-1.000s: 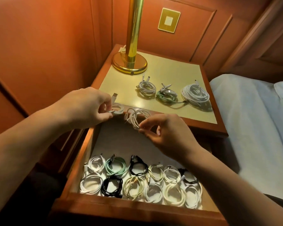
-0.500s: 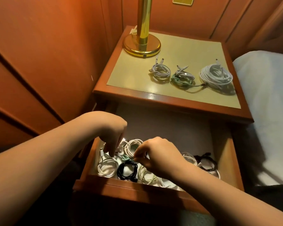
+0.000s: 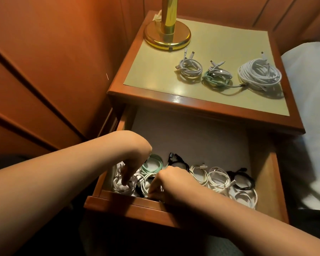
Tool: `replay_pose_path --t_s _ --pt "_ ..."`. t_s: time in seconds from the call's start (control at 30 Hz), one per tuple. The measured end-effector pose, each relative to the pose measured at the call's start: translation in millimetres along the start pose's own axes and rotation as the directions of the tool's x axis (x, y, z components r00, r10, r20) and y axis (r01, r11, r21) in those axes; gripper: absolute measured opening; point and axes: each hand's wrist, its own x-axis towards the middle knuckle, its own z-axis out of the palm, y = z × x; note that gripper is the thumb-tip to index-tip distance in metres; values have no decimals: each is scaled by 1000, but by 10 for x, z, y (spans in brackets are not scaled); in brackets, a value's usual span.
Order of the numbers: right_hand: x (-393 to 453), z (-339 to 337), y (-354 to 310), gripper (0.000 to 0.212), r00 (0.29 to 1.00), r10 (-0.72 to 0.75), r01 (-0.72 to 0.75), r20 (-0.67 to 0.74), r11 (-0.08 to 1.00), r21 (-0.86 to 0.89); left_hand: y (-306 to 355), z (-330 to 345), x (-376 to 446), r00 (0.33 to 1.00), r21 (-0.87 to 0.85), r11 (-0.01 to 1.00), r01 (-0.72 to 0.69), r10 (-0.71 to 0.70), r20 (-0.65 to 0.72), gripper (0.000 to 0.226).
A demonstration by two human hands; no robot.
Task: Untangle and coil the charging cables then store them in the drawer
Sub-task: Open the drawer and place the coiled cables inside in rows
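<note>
The coiled cables (image 3: 218, 179) lie in rows at the front of the open drawer (image 3: 266, 174), white, green and black ones side by side. Both hands are down among them at the front left. The left hand (image 3: 132, 163) points its fingers down onto a white coil (image 3: 121, 185); the right hand (image 3: 171, 183) has curled fingers, but I cannot tell what they hold. Three more bundles (image 3: 190, 70) rest on the nightstand (image 3: 201, 106), near a brass lamp base (image 3: 167, 36).

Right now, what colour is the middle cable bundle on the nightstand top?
Mint green with white strands mixed in: the middle bundle, seen clearly in the head view.
</note>
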Motion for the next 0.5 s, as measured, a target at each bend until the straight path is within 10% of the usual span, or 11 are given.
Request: replay_pose_path --t_s 0.5 --pt "57 -49 146 21 999 -42 43 -10 992 118 180 285 282 985 85 983 161 -155 -77 40"
